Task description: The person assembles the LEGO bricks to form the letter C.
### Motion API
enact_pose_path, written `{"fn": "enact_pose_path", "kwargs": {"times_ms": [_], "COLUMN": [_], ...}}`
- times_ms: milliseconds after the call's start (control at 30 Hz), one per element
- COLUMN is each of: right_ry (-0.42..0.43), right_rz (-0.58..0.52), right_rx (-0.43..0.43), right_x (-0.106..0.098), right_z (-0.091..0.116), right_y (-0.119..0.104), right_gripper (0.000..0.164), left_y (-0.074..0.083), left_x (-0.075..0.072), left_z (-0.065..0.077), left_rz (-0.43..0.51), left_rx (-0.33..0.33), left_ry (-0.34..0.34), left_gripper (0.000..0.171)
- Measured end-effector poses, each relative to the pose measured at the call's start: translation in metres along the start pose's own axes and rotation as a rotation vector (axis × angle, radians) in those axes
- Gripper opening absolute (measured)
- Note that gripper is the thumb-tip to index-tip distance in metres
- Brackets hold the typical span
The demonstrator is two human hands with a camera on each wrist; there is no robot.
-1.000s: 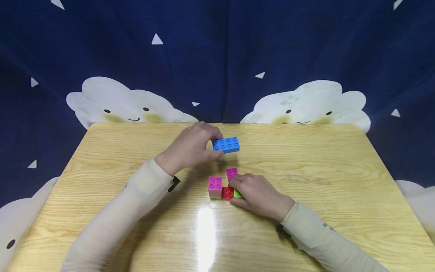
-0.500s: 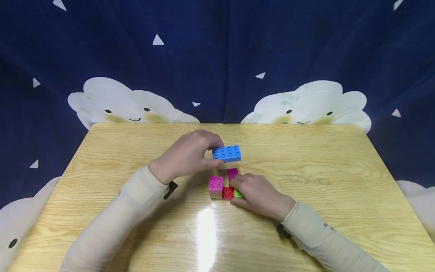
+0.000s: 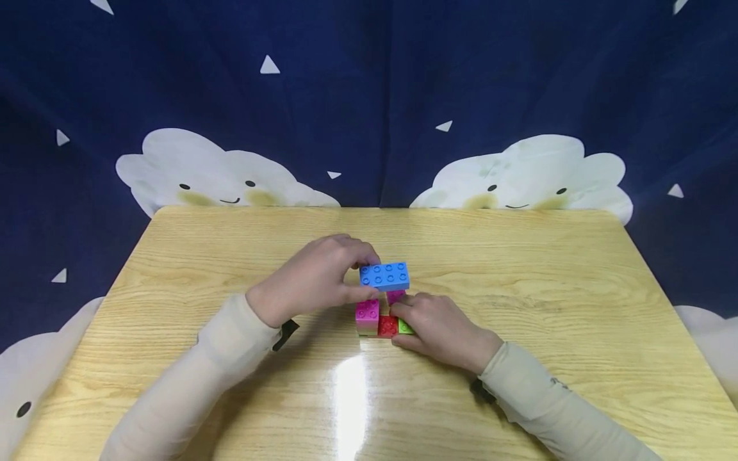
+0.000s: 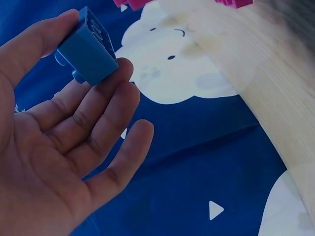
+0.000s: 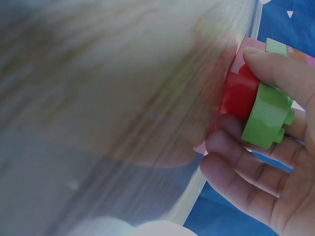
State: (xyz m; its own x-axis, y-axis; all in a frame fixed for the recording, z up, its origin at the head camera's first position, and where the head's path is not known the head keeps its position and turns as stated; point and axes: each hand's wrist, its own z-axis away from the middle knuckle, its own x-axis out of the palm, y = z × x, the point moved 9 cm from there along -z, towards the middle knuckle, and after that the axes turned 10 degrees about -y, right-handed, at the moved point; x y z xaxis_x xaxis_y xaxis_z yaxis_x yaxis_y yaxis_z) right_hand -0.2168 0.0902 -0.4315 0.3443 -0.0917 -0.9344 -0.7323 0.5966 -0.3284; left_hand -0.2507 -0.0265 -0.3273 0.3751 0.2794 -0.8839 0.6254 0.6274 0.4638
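A blue building brick (image 3: 384, 276) with two rows of studs is pinched at its left end between the thumb and fingers of my left hand (image 3: 323, 275). It is held above the table, just behind a low group of joined bricks. In that group a pink brick (image 3: 367, 311) tops the left end, a red brick (image 3: 388, 326) lies in the middle, and a green brick (image 3: 405, 326) sits at the right. Another pink brick (image 3: 396, 296) at the back is partly hidden under the blue one. My right hand (image 3: 441, 330) grips the green and red end; the right wrist view shows the green brick (image 5: 268, 115) between thumb and fingers.
A wooden table (image 3: 519, 275) carries the bricks and both forearms. Behind its far edge hangs a dark blue curtain (image 3: 369, 96) printed with white clouds and triangles. Bright glare lies on the tabletop in front of the bricks.
My left hand has brought the blue brick nearer, down the head view toward the joined bricks, so it now covers part of the rear pink brick. My right hand has stayed in place.
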Motion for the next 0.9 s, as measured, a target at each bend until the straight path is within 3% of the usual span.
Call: {"fn": "enact_pose_path", "kwargs": {"times_ms": [633, 900], "right_ry": [-0.012, 0.012], "right_rz": [-0.033, -0.064], "right_rx": [0.018, 0.007], "right_x": [0.003, 0.002], "right_z": [0.002, 0.005], "right_y": [0.002, 0.001], "right_gripper": [0.059, 0.063], "left_y": [0.012, 0.014], "left_x": [0.013, 0.019], "left_z": [0.009, 0.009], "left_rz": [-0.020, -0.015], "left_rx": [0.062, 0.096], "left_ry": [-0.018, -0.010], "left_gripper": [0.033, 0.034]}}
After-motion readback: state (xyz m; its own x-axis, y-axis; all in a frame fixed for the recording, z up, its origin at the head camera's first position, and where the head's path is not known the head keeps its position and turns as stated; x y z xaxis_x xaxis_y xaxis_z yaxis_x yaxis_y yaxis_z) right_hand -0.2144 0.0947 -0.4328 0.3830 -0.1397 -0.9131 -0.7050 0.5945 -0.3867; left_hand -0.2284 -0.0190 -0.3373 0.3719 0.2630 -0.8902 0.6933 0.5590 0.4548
